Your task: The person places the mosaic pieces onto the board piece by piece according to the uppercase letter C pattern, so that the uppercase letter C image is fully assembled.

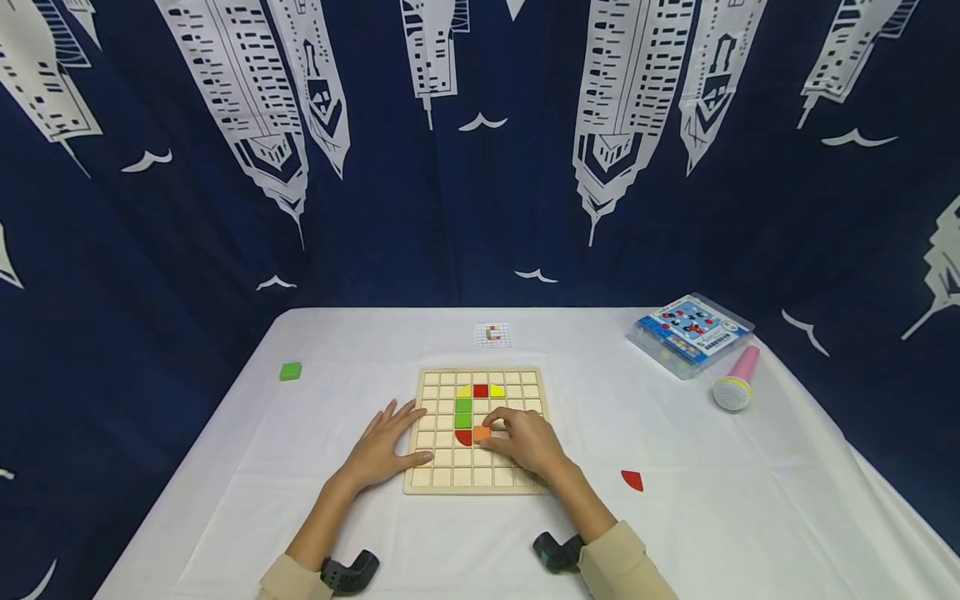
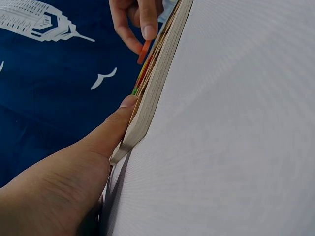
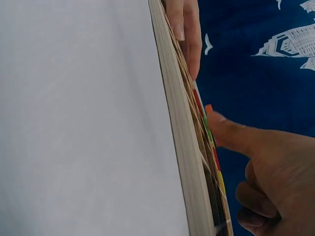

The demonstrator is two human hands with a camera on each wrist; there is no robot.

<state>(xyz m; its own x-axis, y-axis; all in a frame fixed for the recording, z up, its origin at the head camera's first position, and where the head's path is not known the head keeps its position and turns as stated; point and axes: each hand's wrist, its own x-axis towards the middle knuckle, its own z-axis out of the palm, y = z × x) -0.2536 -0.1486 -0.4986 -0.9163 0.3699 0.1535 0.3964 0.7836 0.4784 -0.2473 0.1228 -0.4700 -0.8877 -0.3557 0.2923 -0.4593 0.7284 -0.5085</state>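
Note:
A wooden grid board lies in the middle of the white table. In its cells sit two yellow pieces, a red square, two green squares and a red quarter-round piece. My right hand pinches an orange square beside that red piece, over the board; the left wrist view shows the orange square tilted between thumb and finger. My left hand rests on the board's left edge with fingers spread. Whether the orange square touches its cell, I cannot tell.
Beyond the board lies a small pattern card. A green square is at the far left, a red quarter-round piece at the right. A plastic box and a pink toy microphone stand at the back right.

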